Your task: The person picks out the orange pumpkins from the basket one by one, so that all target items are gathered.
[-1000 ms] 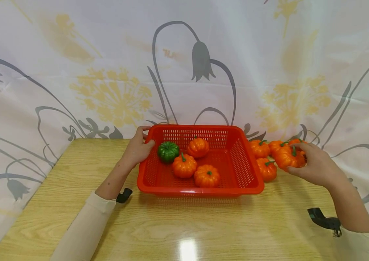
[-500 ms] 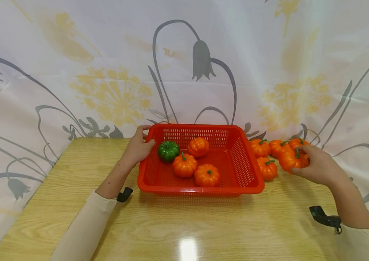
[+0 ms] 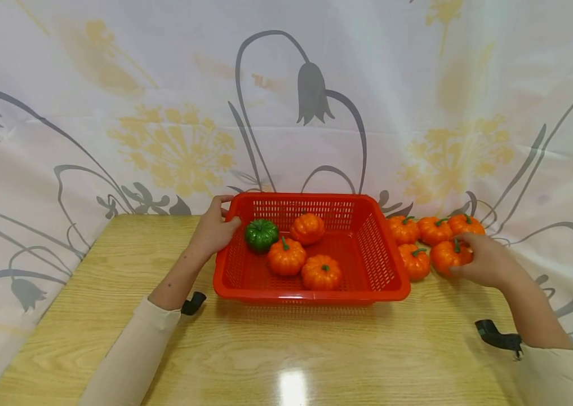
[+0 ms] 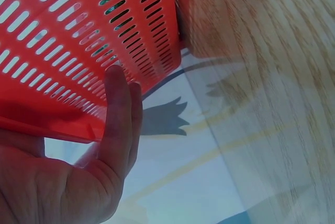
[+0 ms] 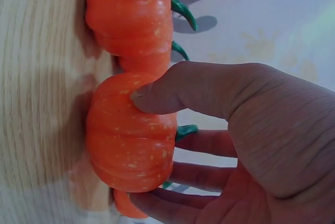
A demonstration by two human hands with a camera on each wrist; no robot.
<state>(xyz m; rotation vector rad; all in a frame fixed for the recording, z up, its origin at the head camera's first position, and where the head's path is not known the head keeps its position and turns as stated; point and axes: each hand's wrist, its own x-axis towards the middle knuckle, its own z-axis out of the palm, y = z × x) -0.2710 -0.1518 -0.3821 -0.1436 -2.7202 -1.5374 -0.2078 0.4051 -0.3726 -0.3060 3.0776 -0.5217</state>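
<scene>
The right hand (image 3: 489, 262) is pinching an orange pumpkin (image 3: 446, 257), its thumb pressing on the near side while the fingers are curling round the other. The pumpkin is sitting between thumb and fingertips, its green stem (image 5: 187, 132) pointing up toward the palm; whether its base is bearing on the wood, I cannot tell. Just to its left another orange pumpkin (image 3: 414, 263) is resting, and behind these two a row of three more (image 3: 434, 230) is lining the table's back edge.

The left hand (image 3: 213, 231) is gripping the left rim of a red basket (image 3: 311, 296) — thumb over the edge, fingers lying along the outer wall. Inside, a green pumpkin (image 3: 261, 235) is lying nearest that hand, with three orange ones (image 3: 287, 257) grouped beside it.

Everything is standing on a pale wood-grained table (image 3: 347, 349), where a white patch of light (image 3: 292, 389) is shining near the front. Behind, a pale cloth (image 3: 398, 84) is hanging — grey drooping flowers and yellow blossoms are covering it, and light creases are running across.
</scene>
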